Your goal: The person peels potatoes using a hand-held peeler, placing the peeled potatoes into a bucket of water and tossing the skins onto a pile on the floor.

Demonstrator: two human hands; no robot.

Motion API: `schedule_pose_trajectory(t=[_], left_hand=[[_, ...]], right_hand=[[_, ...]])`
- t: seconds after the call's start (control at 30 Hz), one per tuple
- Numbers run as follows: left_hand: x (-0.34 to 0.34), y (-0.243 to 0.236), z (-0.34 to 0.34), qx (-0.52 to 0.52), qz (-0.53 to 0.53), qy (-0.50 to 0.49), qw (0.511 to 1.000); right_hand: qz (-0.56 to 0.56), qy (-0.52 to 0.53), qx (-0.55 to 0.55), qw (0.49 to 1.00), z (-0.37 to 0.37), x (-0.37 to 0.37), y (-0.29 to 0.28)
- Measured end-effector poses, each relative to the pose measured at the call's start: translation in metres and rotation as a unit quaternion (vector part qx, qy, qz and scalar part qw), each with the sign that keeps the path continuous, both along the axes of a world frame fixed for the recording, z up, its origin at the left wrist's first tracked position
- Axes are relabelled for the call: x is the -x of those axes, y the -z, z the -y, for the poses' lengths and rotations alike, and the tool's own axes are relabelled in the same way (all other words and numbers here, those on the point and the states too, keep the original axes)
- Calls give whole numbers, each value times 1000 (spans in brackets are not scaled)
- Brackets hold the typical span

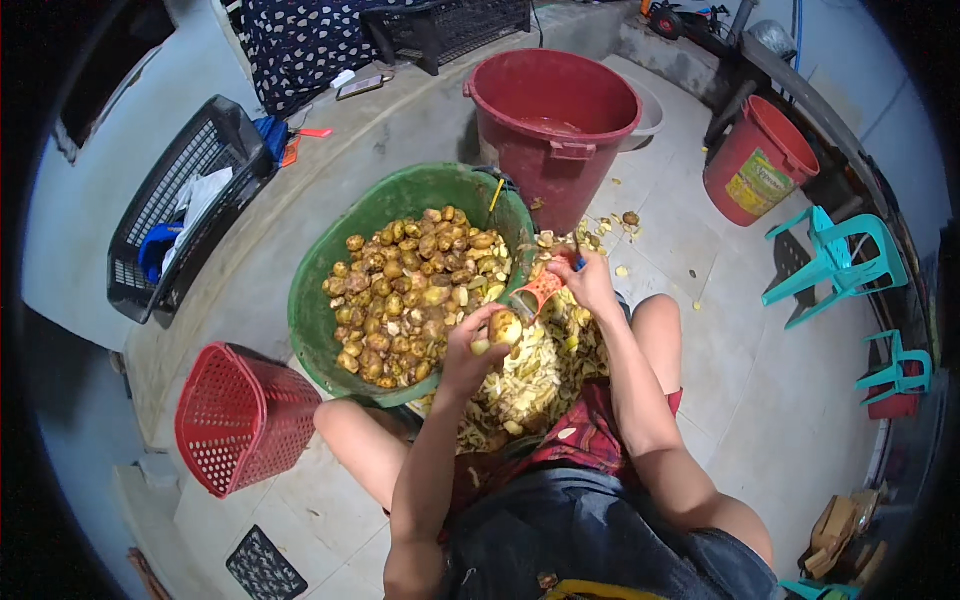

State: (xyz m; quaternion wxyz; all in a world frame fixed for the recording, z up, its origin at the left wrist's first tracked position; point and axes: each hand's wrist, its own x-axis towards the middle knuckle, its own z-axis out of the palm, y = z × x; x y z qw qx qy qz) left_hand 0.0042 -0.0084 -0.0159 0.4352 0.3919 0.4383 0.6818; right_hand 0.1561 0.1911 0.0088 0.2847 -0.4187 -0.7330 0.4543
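Observation:
My left hand (pixel 478 345) grips a partly peeled potato (pixel 505 328) near the rim of the green tub (pixel 312 290). That tub holds a heap of unpeeled potatoes (pixel 395 275). My right hand (pixel 590 280) is closed on an orange peeler (pixel 538 288), whose head is beside the potato; a blue-handled tool, partly hidden, also shows in those fingers. Between my legs lies a large pile of pale peels (pixel 525 395), with some pieces scattered on the tiles.
A tall red bucket (pixel 530 180) stands behind the tub; a smaller one (pixel 740 170) is back right. Perforated red basket (pixel 240 430) at left, black crate (pixel 175 210) on the ledge (pixel 400 120). Turquoise stools (pixel 840 265) stand right, cardboard (pixel 835 530) lower right.

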Motion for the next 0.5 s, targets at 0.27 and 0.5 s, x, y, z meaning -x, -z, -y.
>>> schedule_pose_trajectory(t=[0.27,0.5], left_hand=[[4,-22,8,18,17,44,999],[-1,-11,2,13,-30,46,998]], right_hand=[[-136,-18,13,990,-2,-12,-16],[-112,-90,-41,989,27,1,-33]])
